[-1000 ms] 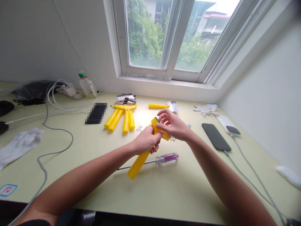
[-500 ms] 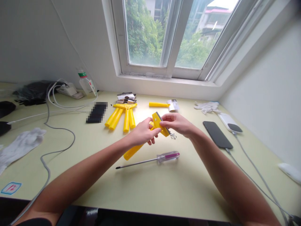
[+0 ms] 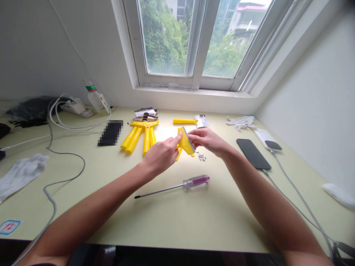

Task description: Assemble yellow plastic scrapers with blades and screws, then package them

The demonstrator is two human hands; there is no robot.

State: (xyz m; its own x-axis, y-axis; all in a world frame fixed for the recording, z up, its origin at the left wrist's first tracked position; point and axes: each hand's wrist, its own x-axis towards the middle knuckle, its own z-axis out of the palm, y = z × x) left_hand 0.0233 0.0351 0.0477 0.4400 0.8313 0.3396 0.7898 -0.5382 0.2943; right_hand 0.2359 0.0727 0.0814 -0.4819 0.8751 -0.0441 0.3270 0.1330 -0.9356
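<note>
My left hand (image 3: pixel 163 153) is closed on a yellow scraper (image 3: pixel 185 142), whose flat head is raised at the middle of the view with a grey strip along its right edge. The fingers of my right hand (image 3: pixel 206 139) pinch at that edge of the same scraper. Just below the right fingers, several small silver screws (image 3: pixel 202 156) lie in a loose pile. A screwdriver (image 3: pixel 195 181) with a clear and purple handle lies nearer to me, its tip to the left.
On the table (image 3: pixel 177 221), several yellow scrapers (image 3: pixel 135 136) lie back left beside black-and-white packets (image 3: pixel 145 113). A yellow handle (image 3: pixel 184 121) is at the back. A phone (image 3: pixel 253 153), cables and a white power bank (image 3: pixel 267 139) are right; a bottle (image 3: pixel 97 98) and glove (image 3: pixel 24 171) left.
The scraper has been turned, and its yellow handle no longer shows below my left hand. My left hand now covers more of it. The whole view has shifted slightly.
</note>
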